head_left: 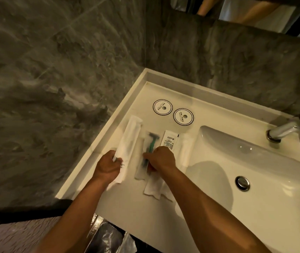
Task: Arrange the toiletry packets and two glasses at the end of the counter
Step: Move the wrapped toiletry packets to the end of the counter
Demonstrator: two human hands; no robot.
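Several toiletry packets lie side by side on the white counter (165, 92) left of the basin. My left hand (109, 166) grips the near end of a long white packet (130, 136). My right hand (161, 158) pinches the clear razor packet (148, 143), which holds a green razor. A small white sachet (169, 139) with print lies just right of the razor. Another white packet (186, 150) lies beside the basin edge, and one more white packet (153, 189) shows under my right wrist. Two round paper coasters (162, 107) (183, 116) sit behind the packets. No glasses are in view.
The sink basin (227, 157) with its chrome drain (242, 183) fills the right side. A chrome tap (291, 130) stands at the far right. Grey marble walls (54, 70) close in the counter on the left and behind. A plastic-lined bin (107, 234) stands below the counter front.
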